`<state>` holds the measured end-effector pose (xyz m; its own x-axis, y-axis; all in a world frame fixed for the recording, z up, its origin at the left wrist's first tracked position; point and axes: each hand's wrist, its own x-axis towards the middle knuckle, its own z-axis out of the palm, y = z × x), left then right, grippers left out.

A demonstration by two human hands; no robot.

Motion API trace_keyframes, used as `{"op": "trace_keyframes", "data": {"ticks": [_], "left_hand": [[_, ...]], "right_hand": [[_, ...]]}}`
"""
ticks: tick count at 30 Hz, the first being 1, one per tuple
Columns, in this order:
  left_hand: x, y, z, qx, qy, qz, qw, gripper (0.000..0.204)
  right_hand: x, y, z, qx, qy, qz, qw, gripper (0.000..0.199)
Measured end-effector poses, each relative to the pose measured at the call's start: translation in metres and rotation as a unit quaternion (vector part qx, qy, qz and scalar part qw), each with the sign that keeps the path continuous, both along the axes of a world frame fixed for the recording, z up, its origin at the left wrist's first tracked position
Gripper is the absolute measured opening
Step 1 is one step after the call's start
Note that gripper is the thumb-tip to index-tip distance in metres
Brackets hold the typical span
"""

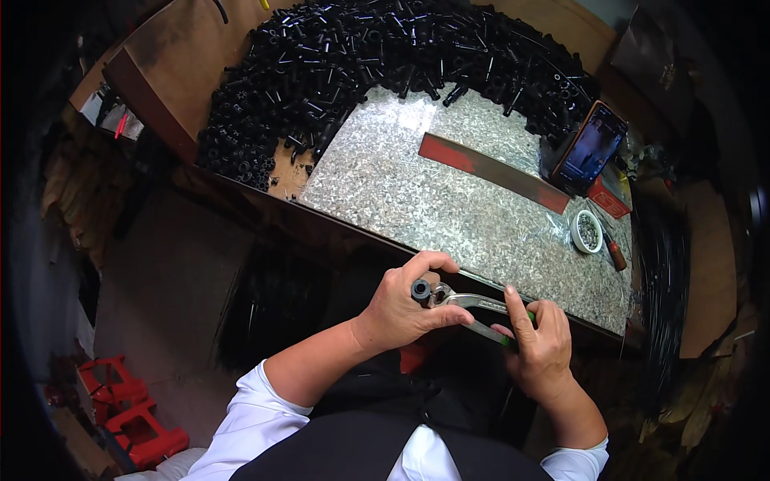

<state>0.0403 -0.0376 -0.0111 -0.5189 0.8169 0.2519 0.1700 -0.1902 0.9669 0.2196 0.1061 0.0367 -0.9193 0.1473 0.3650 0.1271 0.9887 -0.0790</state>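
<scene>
My left hand (405, 309) pinches a short black tube piece (421, 289) between thumb and fingers, just off the near edge of the workbench. My right hand (539, 343) grips the green-tipped handles of a pair of metal pliers (473, 309). The plier jaws meet the black piece right at my left fingertips. Both hands hover over my lap, below the galvanized metal sheet (449, 200) that covers the bench.
A big heap of black tube pieces (361, 64) curves round the far side of the bench. A flat red-and-steel bar (493, 172) lies on the sheet. A phone (589, 148) leans at the right, near a small white bowl (588, 232). Red stools (128, 409) stand on the floor at lower left.
</scene>
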Motion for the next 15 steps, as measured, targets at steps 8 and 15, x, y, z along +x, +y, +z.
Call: {"op": "trace_keyframes", "data": {"ticks": [8,15], "left_hand": [[0.003,0.001,-0.001,0.019,0.015,-0.011,1.000,0.053],[0.000,-0.001,0.001,0.008,0.033,-0.006,0.999,0.052]], "right_hand": [[0.004,0.003,0.011,0.060,-0.029,0.028,0.997,0.063],[0.007,-0.006,0.009,-0.026,-0.079,-0.007,0.997,0.060]]}}
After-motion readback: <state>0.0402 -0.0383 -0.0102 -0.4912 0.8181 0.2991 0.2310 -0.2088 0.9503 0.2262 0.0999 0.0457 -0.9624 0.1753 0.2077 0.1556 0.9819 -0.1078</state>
